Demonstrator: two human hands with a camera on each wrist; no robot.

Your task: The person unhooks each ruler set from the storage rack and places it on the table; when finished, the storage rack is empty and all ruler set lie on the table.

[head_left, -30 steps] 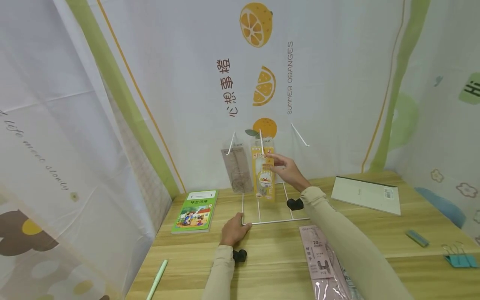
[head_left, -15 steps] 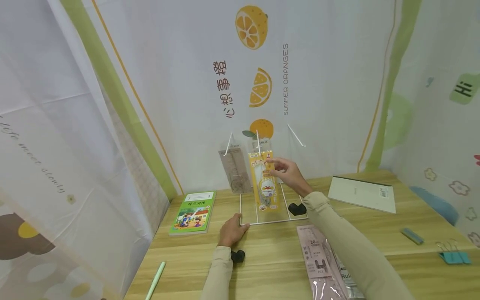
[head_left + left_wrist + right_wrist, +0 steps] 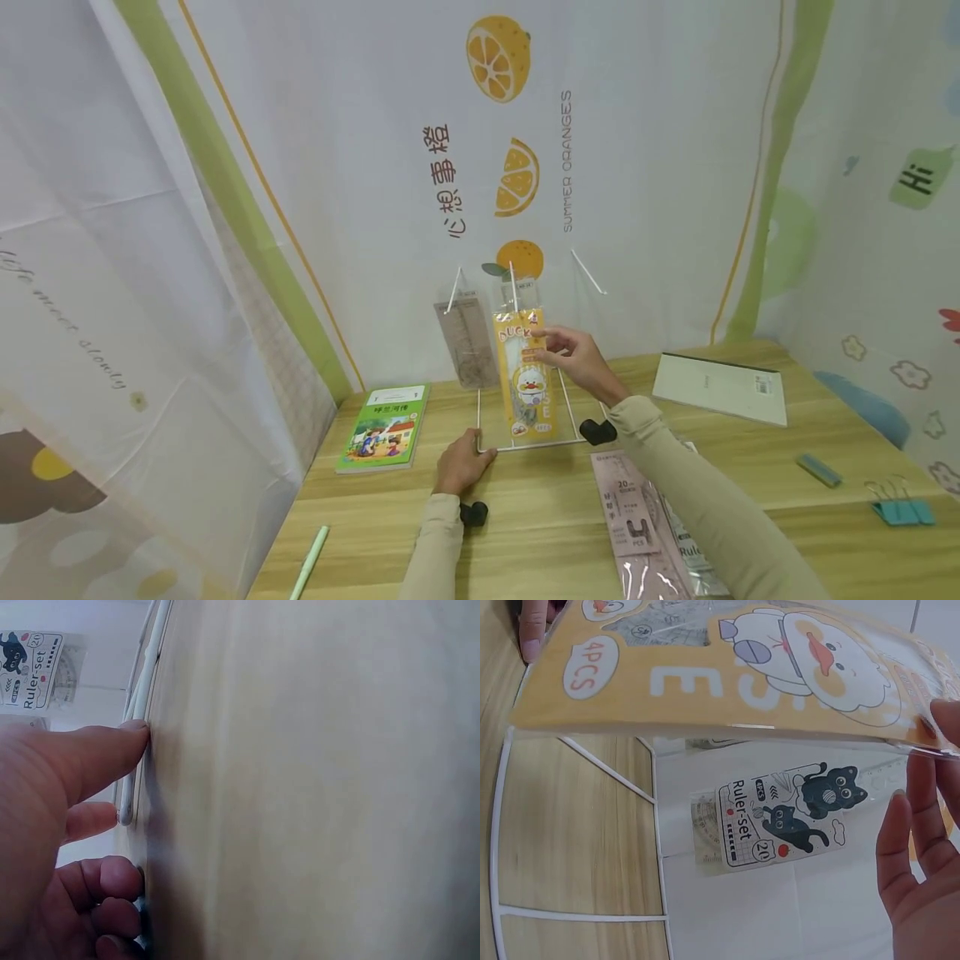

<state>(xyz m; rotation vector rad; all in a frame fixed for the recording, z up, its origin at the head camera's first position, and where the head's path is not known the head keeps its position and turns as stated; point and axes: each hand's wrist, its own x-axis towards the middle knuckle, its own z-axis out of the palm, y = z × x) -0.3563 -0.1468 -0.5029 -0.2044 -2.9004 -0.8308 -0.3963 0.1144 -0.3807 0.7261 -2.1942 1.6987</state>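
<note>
My right hand [image 3: 576,360] pinches the right edge of a yellow duck-print ruler set packet [image 3: 525,383], seen close in the right wrist view. The packet hangs upright, its top by the tip of the middle hook; whether the hook passes through it I cannot tell. My left hand [image 3: 461,462] holds the front left corner of the white wire display rack [image 3: 547,446], its thumb on the bar in the left wrist view. Behind the yellow packet is a cat-print ruler set [image 3: 780,821]. A greyish-pink packet [image 3: 467,346] hangs on the left hook.
The right hook [image 3: 588,272] bears nothing. A green book [image 3: 382,429] lies left of the rack, a pale notebook [image 3: 720,389] to the right. Pink packet [image 3: 637,525], pen [image 3: 309,562], small grey-green bar [image 3: 819,470] and teal binder clips [image 3: 902,512] lie on the wooden table.
My right hand has drawn the yellow packet down and toward me along the middle hook, clear of the packet behind. The left hand stays on the rack corner. The head view has shifted slightly.
</note>
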